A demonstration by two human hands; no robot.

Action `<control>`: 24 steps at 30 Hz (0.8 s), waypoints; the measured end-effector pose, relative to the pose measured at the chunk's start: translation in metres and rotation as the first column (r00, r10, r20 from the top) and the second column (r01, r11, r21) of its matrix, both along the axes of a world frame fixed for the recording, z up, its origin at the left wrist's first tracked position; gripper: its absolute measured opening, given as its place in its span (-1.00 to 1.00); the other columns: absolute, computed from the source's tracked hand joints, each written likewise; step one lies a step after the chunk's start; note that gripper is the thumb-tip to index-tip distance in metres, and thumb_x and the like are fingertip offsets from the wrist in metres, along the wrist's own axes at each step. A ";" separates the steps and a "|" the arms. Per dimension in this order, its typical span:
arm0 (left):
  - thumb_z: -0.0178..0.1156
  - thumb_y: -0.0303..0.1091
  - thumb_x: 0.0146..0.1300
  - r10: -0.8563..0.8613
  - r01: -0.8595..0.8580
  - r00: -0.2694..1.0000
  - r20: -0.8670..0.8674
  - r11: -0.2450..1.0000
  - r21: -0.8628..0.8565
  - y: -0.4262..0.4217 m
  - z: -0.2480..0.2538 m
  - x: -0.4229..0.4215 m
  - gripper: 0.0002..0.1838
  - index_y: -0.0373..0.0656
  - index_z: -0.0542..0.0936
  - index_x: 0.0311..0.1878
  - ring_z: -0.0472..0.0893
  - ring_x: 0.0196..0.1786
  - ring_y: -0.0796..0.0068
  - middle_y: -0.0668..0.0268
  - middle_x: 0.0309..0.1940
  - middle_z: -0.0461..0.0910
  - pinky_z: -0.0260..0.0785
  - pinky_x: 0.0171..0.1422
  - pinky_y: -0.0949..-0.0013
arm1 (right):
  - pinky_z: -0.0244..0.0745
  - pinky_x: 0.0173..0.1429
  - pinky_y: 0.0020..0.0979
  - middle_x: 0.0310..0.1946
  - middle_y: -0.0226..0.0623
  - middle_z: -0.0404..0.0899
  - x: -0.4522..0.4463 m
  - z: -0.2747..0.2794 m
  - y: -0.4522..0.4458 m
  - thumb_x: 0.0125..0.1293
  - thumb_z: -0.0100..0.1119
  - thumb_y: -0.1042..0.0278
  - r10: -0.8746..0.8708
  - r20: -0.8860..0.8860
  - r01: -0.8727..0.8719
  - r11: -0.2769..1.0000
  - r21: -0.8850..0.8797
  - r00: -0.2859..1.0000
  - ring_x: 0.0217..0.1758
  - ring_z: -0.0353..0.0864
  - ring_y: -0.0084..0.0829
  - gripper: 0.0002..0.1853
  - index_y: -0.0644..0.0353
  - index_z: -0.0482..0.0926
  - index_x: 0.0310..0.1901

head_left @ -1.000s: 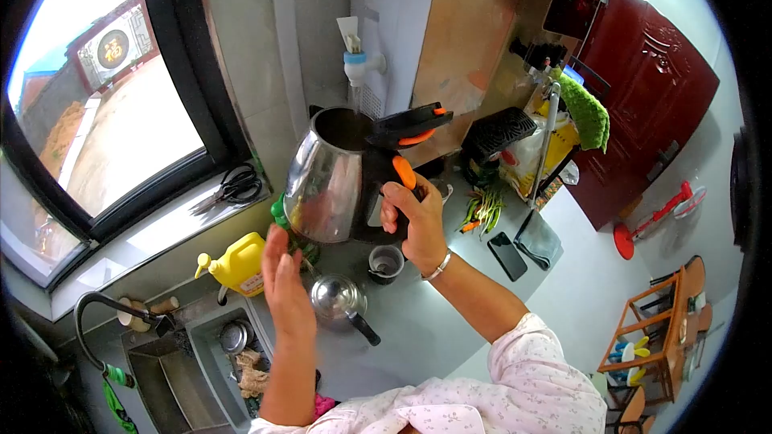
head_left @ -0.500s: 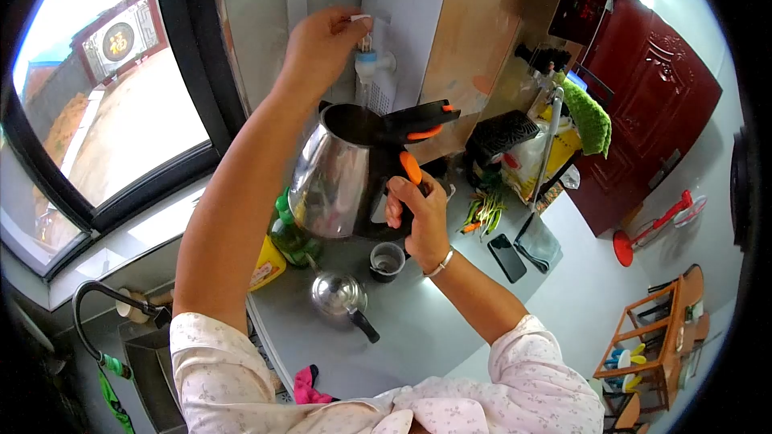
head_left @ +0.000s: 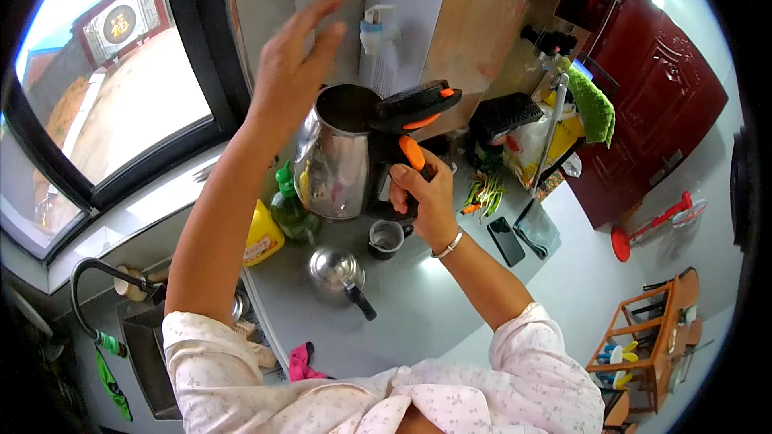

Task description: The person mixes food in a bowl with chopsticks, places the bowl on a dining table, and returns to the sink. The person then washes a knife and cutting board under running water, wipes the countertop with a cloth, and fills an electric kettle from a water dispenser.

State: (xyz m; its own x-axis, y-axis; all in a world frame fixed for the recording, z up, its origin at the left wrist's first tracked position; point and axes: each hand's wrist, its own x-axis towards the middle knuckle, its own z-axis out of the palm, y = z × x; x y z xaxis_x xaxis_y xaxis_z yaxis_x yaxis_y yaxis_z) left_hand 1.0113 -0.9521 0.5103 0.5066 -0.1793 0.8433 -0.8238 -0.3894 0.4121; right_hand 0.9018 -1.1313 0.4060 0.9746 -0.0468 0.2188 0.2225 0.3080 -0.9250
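Note:
My right hand (head_left: 424,193) grips the black handle of a shiny steel electric kettle (head_left: 331,173), holding it above the counter. The kettle's black lid (head_left: 410,106), with orange trim, is flipped up, so the dark inside shows. Left of the spout side, my left hand (head_left: 293,64) is raised with its fingers apart, touching nothing. A white and blue tap (head_left: 372,28) on a white appliance sits just to the right of that hand, above the kettle's mouth. No stream from the tap is visible.
Below the kettle, a small steel pot (head_left: 331,271) with a black handle and a clear cup (head_left: 386,237) stand on the grey counter (head_left: 410,329). A green bottle (head_left: 289,209), yellow container (head_left: 261,237), phone (head_left: 505,241) and green vegetables (head_left: 485,193) are around. A sink (head_left: 149,354) lies left.
My left hand has let go of the tap's top and moved left and away, its fingers opening. Water ran from the tap into the kettle before; now none shows. The right hand keeps its grip.

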 end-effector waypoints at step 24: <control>0.15 -0.13 0.36 -0.236 0.173 0.962 -0.137 0.915 -0.365 0.063 -0.101 -0.290 -0.58 -0.28 0.53 0.08 0.54 0.16 0.23 0.08 0.07 0.57 0.33 0.28 0.15 | 0.52 -0.04 -0.46 -0.23 -0.34 0.66 -0.209 -0.050 -0.027 -0.03 0.42 0.40 0.220 -0.205 -0.247 0.962 -0.117 0.954 -0.18 0.63 -0.52 -0.62 0.35 0.59 -0.15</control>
State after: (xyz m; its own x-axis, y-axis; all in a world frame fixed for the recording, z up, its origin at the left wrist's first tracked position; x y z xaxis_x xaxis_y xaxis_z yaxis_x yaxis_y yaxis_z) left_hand 0.7210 -0.8888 0.4096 0.6346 -0.0077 0.7728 -0.7727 -0.0265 0.6342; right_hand 0.6923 -1.1587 0.3559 0.9785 0.2053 0.0188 -0.0221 0.1952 -0.9805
